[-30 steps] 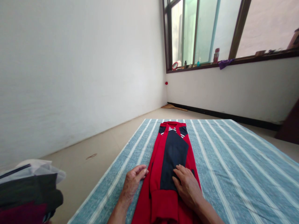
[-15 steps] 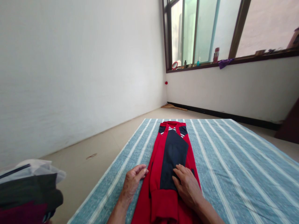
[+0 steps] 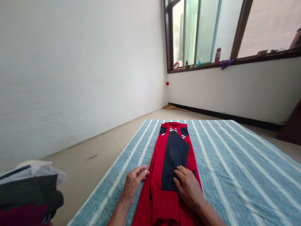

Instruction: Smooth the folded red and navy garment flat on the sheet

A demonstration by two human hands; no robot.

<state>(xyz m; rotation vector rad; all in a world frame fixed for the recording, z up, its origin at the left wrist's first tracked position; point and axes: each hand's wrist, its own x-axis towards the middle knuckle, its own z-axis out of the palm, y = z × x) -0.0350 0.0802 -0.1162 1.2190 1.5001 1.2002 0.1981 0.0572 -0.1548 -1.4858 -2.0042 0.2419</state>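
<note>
A red jacket (image 3: 157, 163) with dark navy panels and white stripes lies folded lengthwise on a blue-green striped sheet (image 3: 225, 175). Its collar points away from me, and a sleeve runs down the middle, its red cuff nearest me. My right hand (image 3: 188, 185) rests flat on the navy part of the sleeve, fingers spread a little. At the jacket's left edge is my left hand (image 3: 135, 182), fingers loosely bent and fingertips touching or almost touching the red fabric. I see no cloth gripped in either hand.
A pile of dark, maroon and white clothes (image 3: 28, 191) sits at the lower left. A thin loop (image 3: 92, 157) and a broom (image 3: 175, 107) lie on the floor. On the window sill stand a red bottle (image 3: 218, 56), a small round mirror (image 3: 176, 66) and a purple cloth (image 3: 226, 64).
</note>
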